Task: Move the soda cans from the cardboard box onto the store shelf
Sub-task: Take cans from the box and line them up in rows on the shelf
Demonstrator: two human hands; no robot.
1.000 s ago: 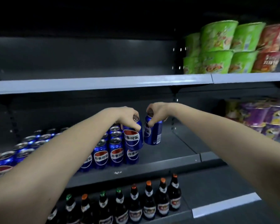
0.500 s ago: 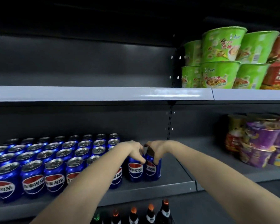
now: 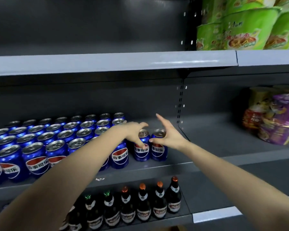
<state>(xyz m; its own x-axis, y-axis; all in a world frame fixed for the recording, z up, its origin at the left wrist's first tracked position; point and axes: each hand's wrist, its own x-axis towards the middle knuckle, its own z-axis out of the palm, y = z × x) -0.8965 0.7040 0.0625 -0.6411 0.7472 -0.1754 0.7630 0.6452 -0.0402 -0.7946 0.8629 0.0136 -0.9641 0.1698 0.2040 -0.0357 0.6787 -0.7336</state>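
Two blue soda cans stand side by side on the grey middle shelf: one can on the left, the other can to its right. My left hand hovers over the left can with fingers spread, its thumb touching the can's front. My right hand is open beside the right can, thumb at the rim, fingers pointing up and away. Several rows of the same blue cans fill the shelf to the left. The cardboard box is out of view.
Brown bottles line the shelf below. Green noodle bowls sit on the upper shelf at right; purple and red bowls stand on the middle shelf at right. Bare shelf lies between the two cans and those bowls.
Both hands lowered a can each onto the middle shelf beside the rows, then let go and spread their fingers. The view has shifted downward and closer.
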